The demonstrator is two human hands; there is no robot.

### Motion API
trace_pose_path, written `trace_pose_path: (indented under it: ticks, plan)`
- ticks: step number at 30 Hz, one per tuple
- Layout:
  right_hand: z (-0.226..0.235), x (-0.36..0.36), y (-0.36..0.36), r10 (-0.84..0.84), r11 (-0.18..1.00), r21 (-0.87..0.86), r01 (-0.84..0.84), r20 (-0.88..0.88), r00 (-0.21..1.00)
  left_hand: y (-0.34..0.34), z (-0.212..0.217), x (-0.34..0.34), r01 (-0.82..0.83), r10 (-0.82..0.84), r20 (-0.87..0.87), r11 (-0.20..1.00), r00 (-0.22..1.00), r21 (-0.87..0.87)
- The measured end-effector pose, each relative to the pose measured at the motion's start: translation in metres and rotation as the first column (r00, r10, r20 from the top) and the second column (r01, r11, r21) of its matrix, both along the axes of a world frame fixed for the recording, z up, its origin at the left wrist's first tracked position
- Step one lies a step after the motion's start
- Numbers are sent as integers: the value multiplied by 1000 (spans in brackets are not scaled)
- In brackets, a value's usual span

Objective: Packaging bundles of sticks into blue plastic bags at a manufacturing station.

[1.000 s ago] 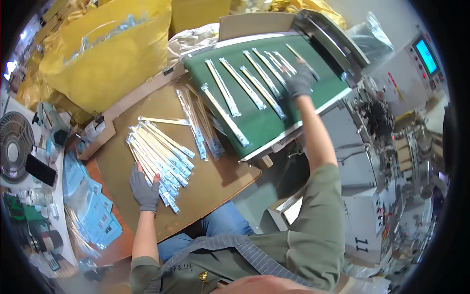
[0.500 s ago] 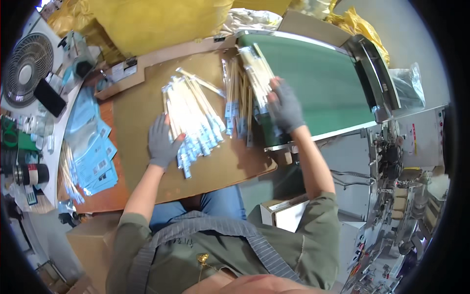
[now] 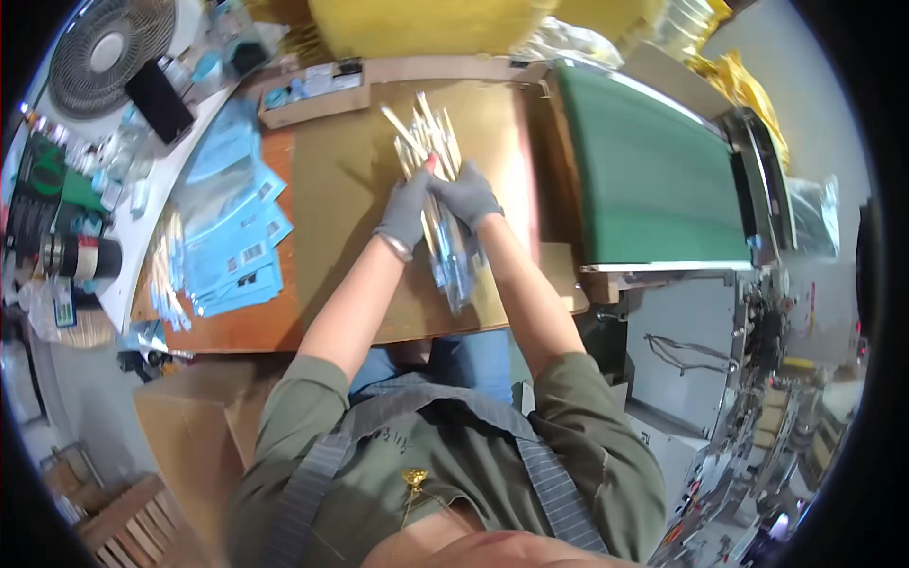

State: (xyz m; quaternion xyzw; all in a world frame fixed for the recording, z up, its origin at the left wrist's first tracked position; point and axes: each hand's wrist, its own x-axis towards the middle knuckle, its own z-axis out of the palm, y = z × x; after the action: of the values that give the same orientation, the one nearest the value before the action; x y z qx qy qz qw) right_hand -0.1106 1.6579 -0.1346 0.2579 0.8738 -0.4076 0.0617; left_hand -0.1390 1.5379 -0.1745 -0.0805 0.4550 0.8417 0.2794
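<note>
Both my hands wear grey gloves and press together on one bundle of long thin clear-wrapped sticks (image 3: 437, 151) lying on the brown cardboard sheet (image 3: 331, 189) over the table. My left hand (image 3: 405, 210) cups the bundle's left side, my right hand (image 3: 466, 197) its right side. The sticks fan out above my fingers and their blue-tipped ends (image 3: 453, 270) poke out below my wrists.
A green conveyor belt (image 3: 653, 170) with nothing on it runs along the right, with a grey machine (image 3: 701, 350) below it. Blue flat packets (image 3: 232, 237) lie at the left, beside a fan (image 3: 99, 52), a black phone (image 3: 161, 99) and yellow bags (image 3: 426, 14) behind.
My right hand came off the green belt with sticks. Both hands have gathered the spread-out sticks on the cardboard into one bundle between them. The belt now carries none.
</note>
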Motion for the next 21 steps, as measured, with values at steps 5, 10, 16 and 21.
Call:
trace_pose_path:
  ticks: [5, 10, 16, 21]
  plan:
    - [-2, 13, -33, -198, 494, -868, -46, -164, 966, -41, 39, 10, 36, -63, -173, 987, 983, -154]
    - [68, 18, -65, -282, 428, -820, -380, -521, 806, -79, 111, 24, -135, -35, -695, 973, 718, -188]
    - [73, 45, -57, 21, 430, -662, -614, -673, 740, -108, 96, 31, 108, -207, -693, 977, 691, -184]
    - [68, 55, -71, 175, 644, -404, -649, -748, 640, -110, 82, 42, 160, -345, -631, 930, 695, -331]
